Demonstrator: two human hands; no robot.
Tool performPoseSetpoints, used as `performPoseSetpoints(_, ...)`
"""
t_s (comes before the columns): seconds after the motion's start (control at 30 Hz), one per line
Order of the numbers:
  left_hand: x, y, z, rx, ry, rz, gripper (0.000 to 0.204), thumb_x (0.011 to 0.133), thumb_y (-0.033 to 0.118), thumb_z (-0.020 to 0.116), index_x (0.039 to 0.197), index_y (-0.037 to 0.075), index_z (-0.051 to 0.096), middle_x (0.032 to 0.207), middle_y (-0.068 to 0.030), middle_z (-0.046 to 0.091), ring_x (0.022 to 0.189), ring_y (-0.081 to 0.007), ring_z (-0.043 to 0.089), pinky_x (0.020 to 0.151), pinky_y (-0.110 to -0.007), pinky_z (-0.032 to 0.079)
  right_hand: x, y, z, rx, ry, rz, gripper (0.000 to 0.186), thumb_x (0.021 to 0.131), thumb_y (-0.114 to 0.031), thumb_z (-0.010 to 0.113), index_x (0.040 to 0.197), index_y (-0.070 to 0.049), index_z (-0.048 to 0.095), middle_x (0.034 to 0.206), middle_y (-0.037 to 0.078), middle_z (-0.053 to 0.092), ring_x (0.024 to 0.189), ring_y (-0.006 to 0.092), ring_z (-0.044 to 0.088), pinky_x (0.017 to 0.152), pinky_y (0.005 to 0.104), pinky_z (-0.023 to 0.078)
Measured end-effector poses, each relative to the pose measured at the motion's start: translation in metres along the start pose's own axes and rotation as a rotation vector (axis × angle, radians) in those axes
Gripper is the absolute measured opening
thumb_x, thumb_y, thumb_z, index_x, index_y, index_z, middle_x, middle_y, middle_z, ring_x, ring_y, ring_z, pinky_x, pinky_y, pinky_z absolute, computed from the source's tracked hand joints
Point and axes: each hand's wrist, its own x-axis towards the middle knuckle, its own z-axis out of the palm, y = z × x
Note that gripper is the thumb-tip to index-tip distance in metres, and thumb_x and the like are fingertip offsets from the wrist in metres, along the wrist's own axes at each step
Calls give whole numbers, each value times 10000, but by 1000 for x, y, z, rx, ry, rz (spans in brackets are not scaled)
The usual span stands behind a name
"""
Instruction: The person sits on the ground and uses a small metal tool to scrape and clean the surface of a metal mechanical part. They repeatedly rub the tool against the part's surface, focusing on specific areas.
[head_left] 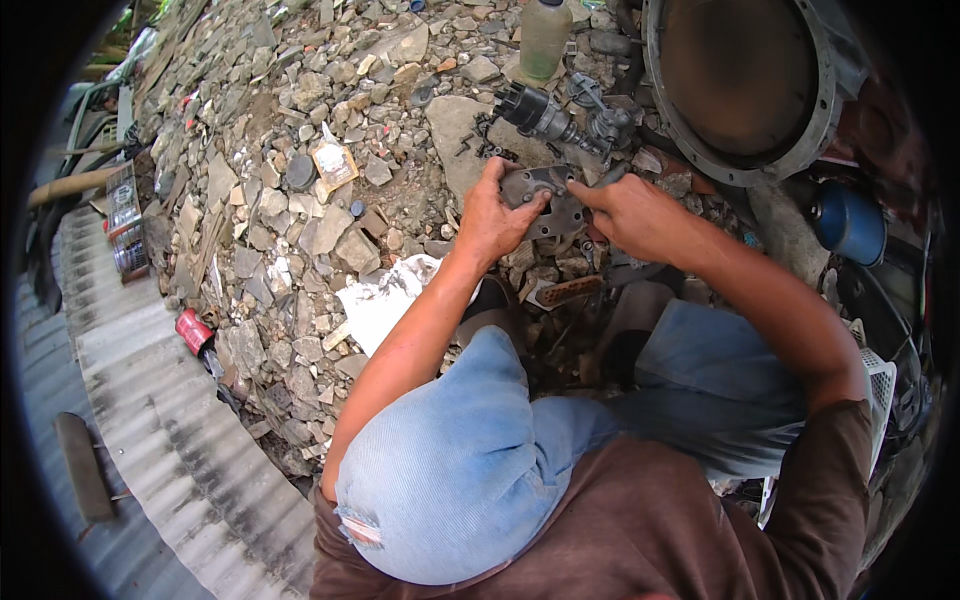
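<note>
Two bare hands meet at a flat grey metal plate [566, 216], pierced by round holes, in front of the person, above the rubble at the far side of the knees. The left hand [495, 212] grips it from the left, thumb pressed over its face; the right hand [632, 215] is bent at its right edge, forefinger against the metal, and whether its curled fingers also hold something I cannot tell. Just beyond, a smooth, pale flat stone [462, 138] lies among jagged stones [330, 228], with a ribbed, cylindrical motor [540, 112] of black and dull metal near its right side. Farther off stands a bottle [543, 50] of cloudy, greenish, see-through material. At the far right a big round metal housing [825, 115] shows a rim dotted with bolt holes around a rusty brown face, and a rounded blue can [850, 222] lies on its nearer side. On the near side of the plate is a reddish brick [570, 291] with small holes. Left of it, a crumpled white cloth [385, 300] spreads beside the left forearm. At the left, a red can [193, 330] lies tipped beside wavy, stained corrugated sheeting [150, 370]. Faded denim jeans [440, 460], frayed at one tear, cover the bent legs.
</note>
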Motion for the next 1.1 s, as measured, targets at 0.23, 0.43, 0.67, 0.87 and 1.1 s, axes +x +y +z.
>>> performPoseSetpoints(0.23,4,-5,0,-1,5,45,491,903,198,888,1241,19,581,1028,-124,772,921,-155,718,781,-342,583,-2,-6,-2,12,-7,47,577,945,-106,591,1516,-22,578,1002,319,733,997,496,717,911,548,573)
performPoseSetpoints(0.43,2,3,-3,57,-21,-11,495,896,201,896,1238,20,589,1048,-129,768,934,-162,718,787,-341,584,4,-5,-2,46,-2,40,570,942,-98,566,1506,-22,589,956,327,722,956,493,717,894,554,571)
performPoseSetpoints(0.67,1,4,-1,4,-15,-15,516,894,224,895,1255,20,587,1028,-130,780,882,-166,718,786,-329,579,1,2,0,47,-7,0,550,937,-98,566,1477,-2,603,960,313,724,956,471,722,878,539,571)
performPoseSetpoints(0.87,1,-7,2,-14,28,77,505,902,231,888,1245,17,586,1027,-129,777,881,-166,716,789,-329,575,4,-4,-3,24,19,-6,549,940,-109,568,1476,11,598,963,309,725,953,472,723,877,536,571)
performPoseSetpoints(1.1,1,-3,-1,-16,40,22,502,871,214,901,1194,9,575,990,-161,788,864,-192,734,771,-366,581,13,-1,-3,26,38,-44,550,948,-114,574,1489,-13,592,977,306,728,967,475,724,863,546,572)
